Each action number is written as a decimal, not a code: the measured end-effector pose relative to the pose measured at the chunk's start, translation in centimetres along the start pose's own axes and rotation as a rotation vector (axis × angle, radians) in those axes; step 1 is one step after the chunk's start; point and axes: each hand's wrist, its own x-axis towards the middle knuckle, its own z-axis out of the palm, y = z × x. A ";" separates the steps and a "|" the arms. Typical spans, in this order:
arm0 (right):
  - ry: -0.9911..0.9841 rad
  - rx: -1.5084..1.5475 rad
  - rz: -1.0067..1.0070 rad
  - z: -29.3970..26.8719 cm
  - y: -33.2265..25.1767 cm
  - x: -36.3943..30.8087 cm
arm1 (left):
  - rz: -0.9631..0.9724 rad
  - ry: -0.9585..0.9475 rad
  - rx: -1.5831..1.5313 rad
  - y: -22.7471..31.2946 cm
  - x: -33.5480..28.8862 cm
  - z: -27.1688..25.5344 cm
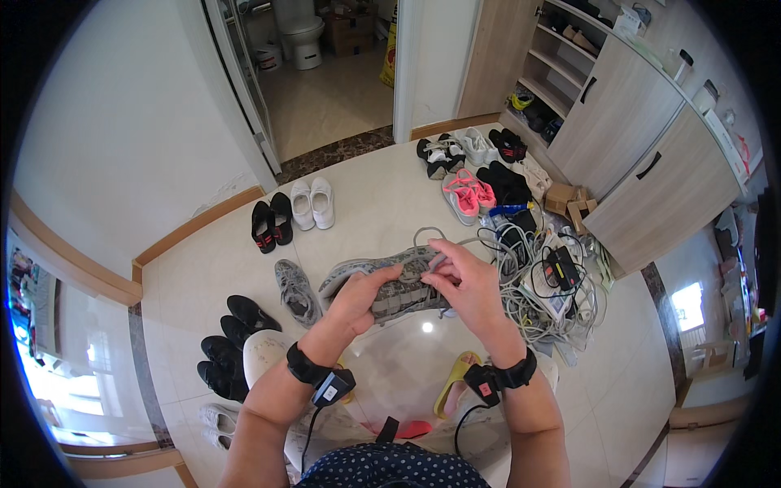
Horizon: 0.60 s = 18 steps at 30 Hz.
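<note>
Head view: hands (468, 286) on grey shoe (400, 302)

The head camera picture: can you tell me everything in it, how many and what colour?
Patterned shoe: one, grey, centre
Plain grey shoe: one, grey, left of it
White shoes: two, white, upper left of centre
Black-and-red shoes: two, black with red, beside the white pair
Black shoes: about four, black, lower left
Pale shoes: two, pale grey, below those
Cabinet: one, light wood, upper right
Pink-trimmed shoes: two, grey and pink, left of cabinet
Cables: many, grey-white and black, right
Toilet: one, white, top
Yellow slipper: one clear, yellow, lower middle
Small clutter: too jumbled to count
Left hand: one, bare, gripping the patterned shoe
Right hand: one, bare, pinching at its top
</note>
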 end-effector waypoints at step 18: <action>0.038 -0.246 -0.249 0.2 1.5 0.0 | 0.022 0.023 0.000 -0.1 0.4 -0.4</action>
